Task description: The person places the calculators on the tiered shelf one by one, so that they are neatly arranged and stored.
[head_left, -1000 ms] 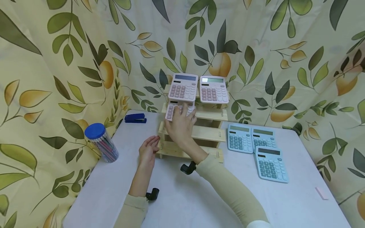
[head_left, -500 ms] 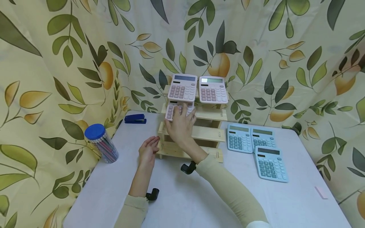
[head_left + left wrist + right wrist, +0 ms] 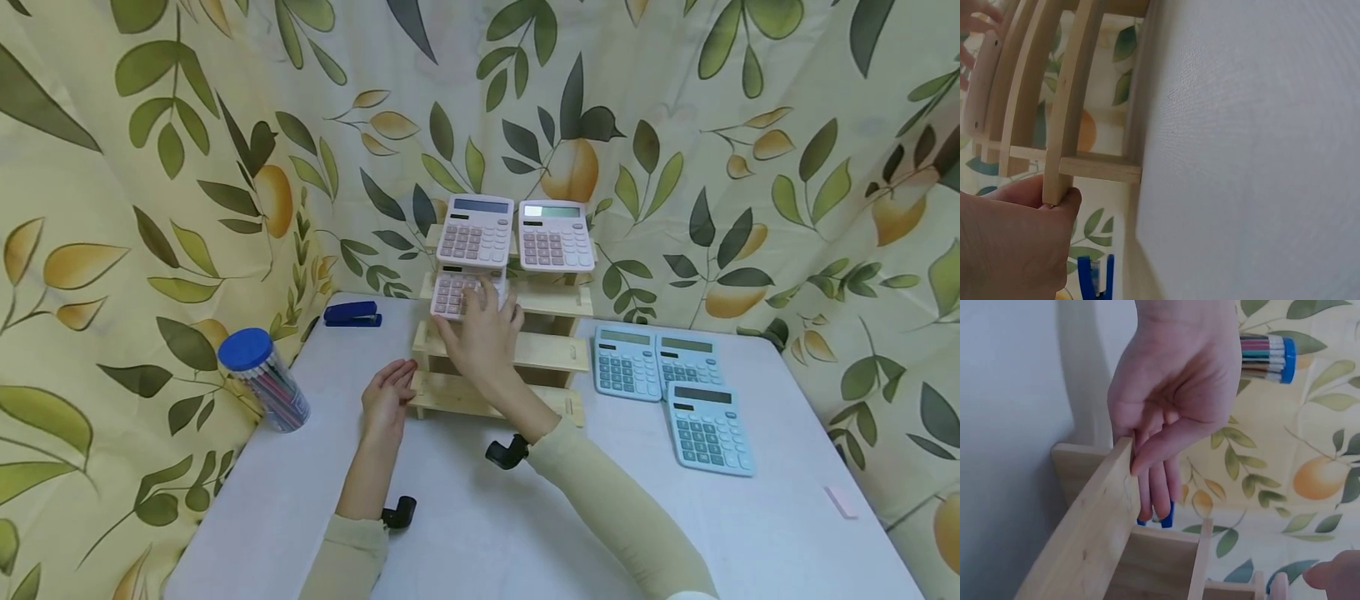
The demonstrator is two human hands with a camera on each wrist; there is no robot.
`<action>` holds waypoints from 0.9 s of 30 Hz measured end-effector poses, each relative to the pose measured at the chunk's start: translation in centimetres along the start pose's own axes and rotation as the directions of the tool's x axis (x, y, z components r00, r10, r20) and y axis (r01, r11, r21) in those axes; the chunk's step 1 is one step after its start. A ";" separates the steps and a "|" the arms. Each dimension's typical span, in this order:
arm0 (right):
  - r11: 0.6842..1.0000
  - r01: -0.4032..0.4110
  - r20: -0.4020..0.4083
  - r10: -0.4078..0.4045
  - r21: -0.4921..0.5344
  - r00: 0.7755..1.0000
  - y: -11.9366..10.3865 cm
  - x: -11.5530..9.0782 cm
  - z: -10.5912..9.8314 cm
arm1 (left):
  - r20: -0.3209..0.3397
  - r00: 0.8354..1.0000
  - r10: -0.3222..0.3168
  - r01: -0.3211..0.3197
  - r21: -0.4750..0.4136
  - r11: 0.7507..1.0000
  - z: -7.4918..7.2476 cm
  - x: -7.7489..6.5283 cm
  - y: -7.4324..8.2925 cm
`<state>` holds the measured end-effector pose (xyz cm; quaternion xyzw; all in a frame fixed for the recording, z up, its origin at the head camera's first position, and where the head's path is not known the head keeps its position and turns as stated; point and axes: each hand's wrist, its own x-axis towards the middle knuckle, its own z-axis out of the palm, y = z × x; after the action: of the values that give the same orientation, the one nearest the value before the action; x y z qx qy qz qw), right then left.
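In the head view a pale wooden stepped rack (image 3: pixel 551 350) stands at the table's back. On its second step from the top lies a pink calculator (image 3: pixel 447 293), partly under my right hand (image 3: pixel 486 337), whose fingers are spread and slightly bent over its right side. Thumb and fingers of my left hand (image 3: pixel 386 400) pinch the left end of the lowest board, as the left wrist view shows at the board end (image 3: pixel 1060 181). The right wrist view catches this same left hand (image 3: pixel 1175 381) from the side. Two more pink calculators, one left (image 3: pixel 476 232) and one right (image 3: pixel 556 237), lean on the top step.
Right of the rack are three blue calculators (image 3: pixel 708 429), one overlapping the others. A navy stapler (image 3: pixel 352 314) lies at the back left. Nearer stands a blue-lidded tub of pencils (image 3: pixel 266 379). A small pink slip (image 3: pixel 841 502) is near the right edge. Patterned curtains surround the table.
My right hand has shifted slightly right across the calculator, uncovering more of its left keys. The left hand keeps its hold on the rack. The view has drifted slightly.
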<state>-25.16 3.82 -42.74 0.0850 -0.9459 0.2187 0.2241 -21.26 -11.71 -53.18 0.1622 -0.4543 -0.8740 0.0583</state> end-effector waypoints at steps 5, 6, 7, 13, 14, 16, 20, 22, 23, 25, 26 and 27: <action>1.000 0.006 -0.013 -0.006 0.017 1.000 0.8 -1.4 -1.0 | -0.010 1.000 -0.005 0.005 -0.005 1.000 0.0 0.1 -0.1; 1.000 0.005 -0.011 -0.005 0.021 1.000 0.9 -1.7 -1.3 | -0.013 1.000 -0.007 0.007 -0.004 1.000 0.0 0.1 -0.1; 1.000 0.006 -0.011 -0.006 0.021 1.000 1.1 -2.0 -1.5 | -0.014 1.000 -0.008 0.007 -0.005 1.000 0.0 0.1 -0.1; 0.999 -0.006 -0.004 0.007 0.036 1.000 2.2 -3.4 -3.3 | -0.013 1.000 -0.018 0.018 -0.002 1.000 -0.1 0.2 -0.1; 0.999 -0.008 -0.002 0.008 0.037 1.000 2.5 -3.6 -3.5 | -0.013 1.000 -0.022 0.022 0.001 1.000 -0.1 0.2 -0.1; 0.999 -0.012 0.000 0.012 0.035 1.000 3.1 -3.9 -4.0 | -0.013 0.999 -0.029 0.029 -0.002 1.000 -0.1 0.3 0.0; 0.999 -0.015 -0.016 0.016 0.031 1.000 4.4 -4.6 -4.8 | -0.002 0.999 -0.038 0.038 -0.004 0.999 -0.1 0.2 0.1; 0.999 -0.013 -0.034 0.014 0.031 0.999 5.1 -5.0 -5.2 | 0.007 0.999 -0.041 0.041 -0.008 0.999 -0.1 0.2 0.1; 0.999 -0.011 -0.043 0.013 0.033 0.999 5.4 -5.2 -5.4 | 0.009 0.999 -0.045 0.045 -0.009 0.999 -0.2 0.1 0.2; 0.999 -0.015 -0.051 0.017 0.038 0.999 6.1 -5.7 -5.7 | 0.014 0.999 -0.052 0.052 -0.009 0.999 -0.2 0.1 0.2; 0.999 -0.016 -0.051 0.018 0.042 0.999 6.4 -5.9 -5.9 | 0.013 0.998 -0.055 0.055 -0.009 0.998 -0.2 0.1 0.2; 0.999 -0.018 -0.049 0.020 0.045 0.999 6.7 -6.1 -6.0 | 0.011 0.998 -0.057 0.057 -0.011 0.998 -0.2 0.1 0.3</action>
<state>-19.13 12.89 -43.21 0.0753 -0.9358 0.2438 0.2434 -21.28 -11.99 -53.07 0.1702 -0.4446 -0.8788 0.0319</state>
